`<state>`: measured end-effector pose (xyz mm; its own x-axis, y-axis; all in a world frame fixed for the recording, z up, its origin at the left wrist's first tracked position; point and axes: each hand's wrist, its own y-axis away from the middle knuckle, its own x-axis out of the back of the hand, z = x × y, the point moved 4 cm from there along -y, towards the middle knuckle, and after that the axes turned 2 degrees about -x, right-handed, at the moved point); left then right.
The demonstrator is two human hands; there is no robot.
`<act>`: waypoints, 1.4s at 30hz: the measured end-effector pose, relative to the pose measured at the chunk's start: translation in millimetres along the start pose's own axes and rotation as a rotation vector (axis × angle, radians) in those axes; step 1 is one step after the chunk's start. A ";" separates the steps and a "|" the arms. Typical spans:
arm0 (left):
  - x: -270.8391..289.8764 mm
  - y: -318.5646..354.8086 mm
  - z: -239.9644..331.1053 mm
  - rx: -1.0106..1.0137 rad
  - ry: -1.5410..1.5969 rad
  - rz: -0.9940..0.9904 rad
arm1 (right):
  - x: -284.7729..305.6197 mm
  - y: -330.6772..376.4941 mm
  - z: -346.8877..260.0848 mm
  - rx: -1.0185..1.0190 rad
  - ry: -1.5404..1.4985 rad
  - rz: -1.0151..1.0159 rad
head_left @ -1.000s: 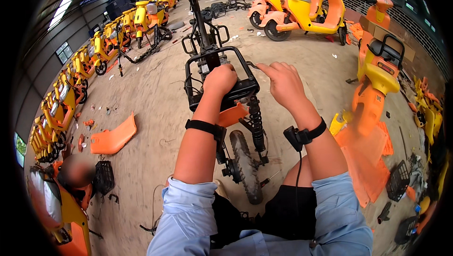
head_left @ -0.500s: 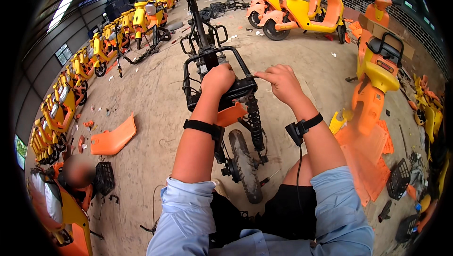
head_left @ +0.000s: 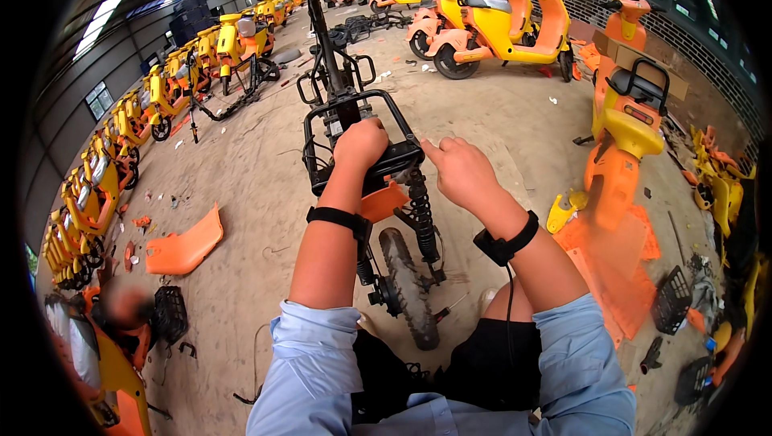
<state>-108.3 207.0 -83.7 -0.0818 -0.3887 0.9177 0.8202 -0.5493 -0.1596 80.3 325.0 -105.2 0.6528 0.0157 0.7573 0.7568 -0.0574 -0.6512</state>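
In front of me is a stripped scooter frame with a black tubular rack (head_left: 392,104) over its rear wheel (head_left: 411,301). My left hand (head_left: 361,145) is closed in a fist inside the rack; its fingers curl away from view, hiding what they hold. At the rack's right near corner is my right hand (head_left: 465,172), index finger stretched to the corner, other fingers curled. Anything pinched there is too small to make out. Below the rack are a black coil shock absorber (head_left: 423,209) and a piece of orange plastic (head_left: 383,203).
A screwdriver (head_left: 443,314) lies on the floor beside the wheel. An orange panel (head_left: 185,244) is at left, more orange panels (head_left: 599,267) at right. Yellow-and-orange scooters (head_left: 515,26) stand around, with a long row at left. A black basket (head_left: 672,299) lies at right. People are far off.
The view has shifted slightly, so the surroundings sit a little further left. My right hand has turned at the rack's corner, its back now more toward me. The left fist stays on the rack.
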 end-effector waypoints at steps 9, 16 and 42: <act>-5.0 -5.1 3.0 -0.028 0.027 -0.003 | 2.9 -4.6 -25.8 -0.105 0.124 0.151; 0.1 1.7 4.1 -0.035 0.023 0.017 | 25.7 -22.3 11.2 -0.015 -0.166 0.131; -2.2 0.9 0.1 -0.043 0.052 0.054 | -19.4 -19.0 53.9 0.068 -0.211 0.115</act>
<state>-107.3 207.4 -85.8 -0.0678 -0.4560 0.8874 0.7994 -0.5570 -0.2252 55.0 379.6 -110.2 0.7220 0.2218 0.6554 0.6727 -0.0035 -0.7399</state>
